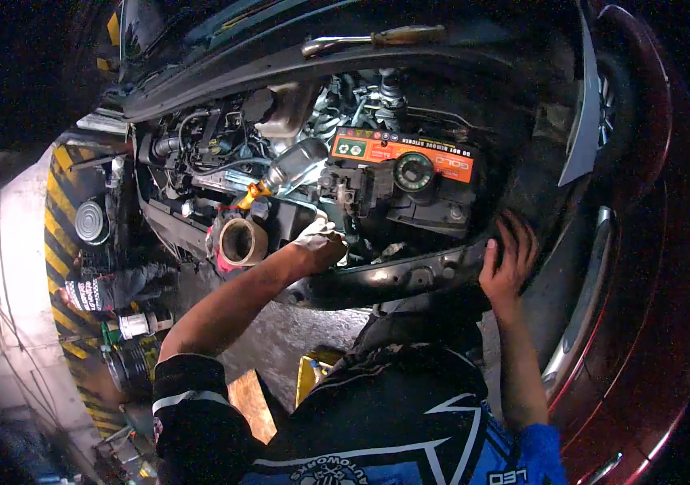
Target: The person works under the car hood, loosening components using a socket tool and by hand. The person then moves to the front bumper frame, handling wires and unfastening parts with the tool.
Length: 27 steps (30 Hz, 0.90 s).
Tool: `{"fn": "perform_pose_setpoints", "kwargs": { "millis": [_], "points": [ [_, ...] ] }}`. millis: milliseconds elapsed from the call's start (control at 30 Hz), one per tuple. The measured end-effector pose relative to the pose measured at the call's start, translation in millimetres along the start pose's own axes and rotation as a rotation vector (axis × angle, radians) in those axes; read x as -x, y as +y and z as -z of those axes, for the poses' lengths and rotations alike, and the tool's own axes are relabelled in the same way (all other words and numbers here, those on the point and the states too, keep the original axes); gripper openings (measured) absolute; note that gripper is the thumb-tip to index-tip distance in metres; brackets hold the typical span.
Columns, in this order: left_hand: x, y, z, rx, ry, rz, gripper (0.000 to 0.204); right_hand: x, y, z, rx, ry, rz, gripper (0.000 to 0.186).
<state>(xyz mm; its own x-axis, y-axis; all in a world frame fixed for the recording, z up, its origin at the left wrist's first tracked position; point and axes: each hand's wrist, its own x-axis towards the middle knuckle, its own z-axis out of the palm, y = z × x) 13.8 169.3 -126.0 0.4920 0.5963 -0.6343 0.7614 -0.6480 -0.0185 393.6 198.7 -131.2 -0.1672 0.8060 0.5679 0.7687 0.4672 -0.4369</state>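
Observation:
My left hand (321,242), whitish over the knuckles, reaches into the engine bay in front of a dark bracket (349,190), its fingers curled around something I cannot make out. My right hand (511,259) rests on the black fender edge, fingers apart. Between them sits a battery (434,218) with an orange label and a round black object with a green ring (414,172) on top. Left of my left hand are a brown tape roll (232,242) on red cloth, an orange-yellow fitting (252,192) and a clear grey container (296,162).
A ratchet (373,40) lies along the car's upper edge. Red bodywork (636,283) borders the right. At left are a striped floor band (66,226), a round tin (90,222) and containers (135,323). Cardboard (252,404) and a yellow tray (309,380) lie below.

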Motion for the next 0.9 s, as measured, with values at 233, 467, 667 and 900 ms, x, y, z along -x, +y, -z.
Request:
{"fn": "perform_pose_setpoints", "kwargs": {
  "millis": [233,467,667,900],
  "points": [
    [23,2,93,0.121,0.069,0.226,0.018,4,-1,-1,0.093,-0.015,-0.015,0.031],
    [-25,-36,161,0.486,0.822,0.382,0.014,3,1,-5,0.076,0.008,-0.001,0.030],
    [-86,-63,132,0.406,0.526,0.464,0.017,5,-2,-7,0.111,-0.037,-0.030,0.029],
    [-59,-68,126,0.333,0.621,0.369,0.019,5,-1,-9,0.095,-0.056,-0.027,0.030]
  ]
}}
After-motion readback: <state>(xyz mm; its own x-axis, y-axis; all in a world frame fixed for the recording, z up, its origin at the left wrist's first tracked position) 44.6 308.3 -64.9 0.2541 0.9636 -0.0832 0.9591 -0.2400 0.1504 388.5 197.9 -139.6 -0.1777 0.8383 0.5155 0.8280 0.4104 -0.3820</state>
